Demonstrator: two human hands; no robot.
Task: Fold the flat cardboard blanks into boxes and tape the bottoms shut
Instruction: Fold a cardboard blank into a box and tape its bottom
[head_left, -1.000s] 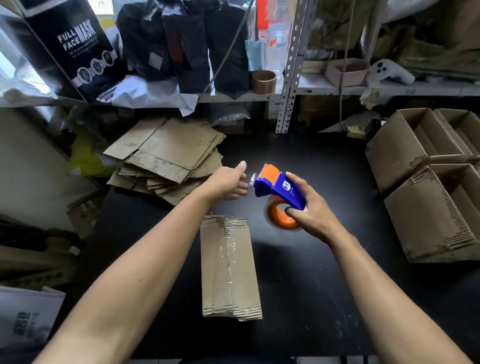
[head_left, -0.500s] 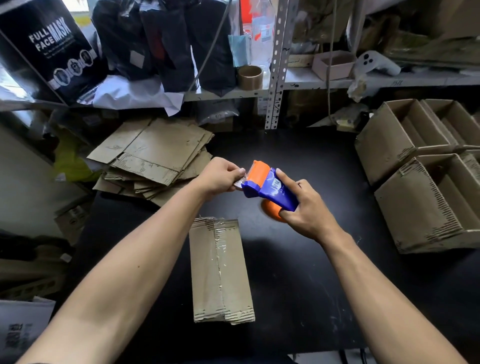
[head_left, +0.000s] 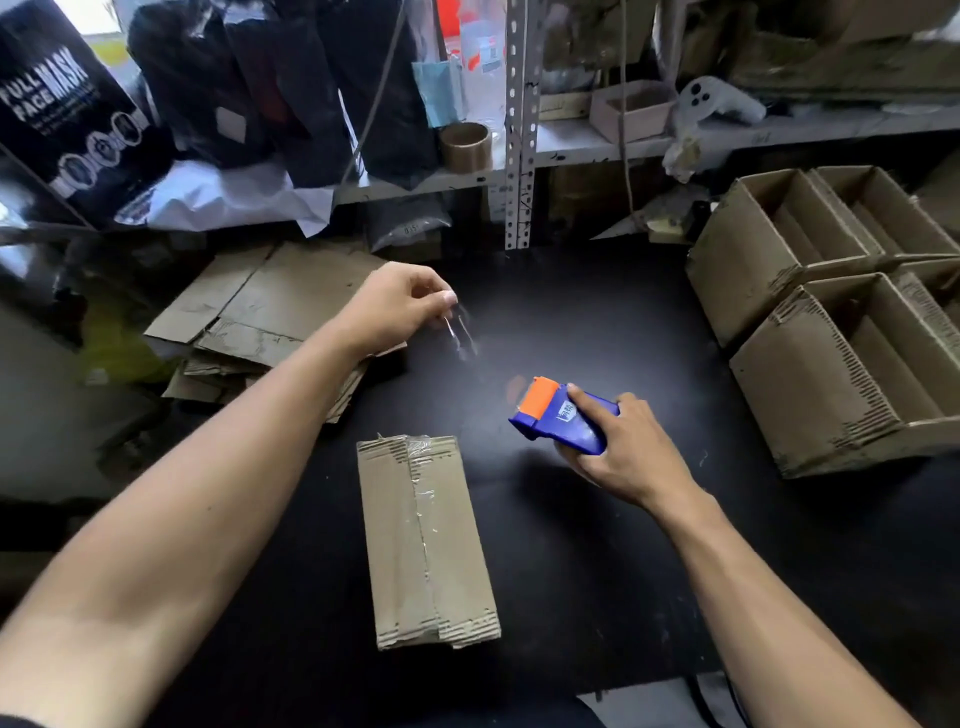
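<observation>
A cardboard box (head_left: 426, 540) stands bottom-up on the black table (head_left: 597, 571), with clear tape along its centre seam. My right hand (head_left: 618, 452) grips a blue and orange tape dispenser (head_left: 563, 415) just right of the box's far end. My left hand (head_left: 395, 306) is raised beyond the box and pinches the end of a clear tape strip (head_left: 460, 332), which stretches down toward the dispenser. A stack of flat cardboard blanks (head_left: 260, 317) lies at the left.
Several folded open boxes (head_left: 831, 332) stand at the right of the table. A metal shelf (head_left: 519, 156) at the back carries black bags, a tape roll (head_left: 465, 145) and a small box. Clutter fills the floor at left.
My hands have drawn apart: the right hand brought the dispenser down and right toward the table, while the left stayed up, pulling a strip of clear tape out between them.
</observation>
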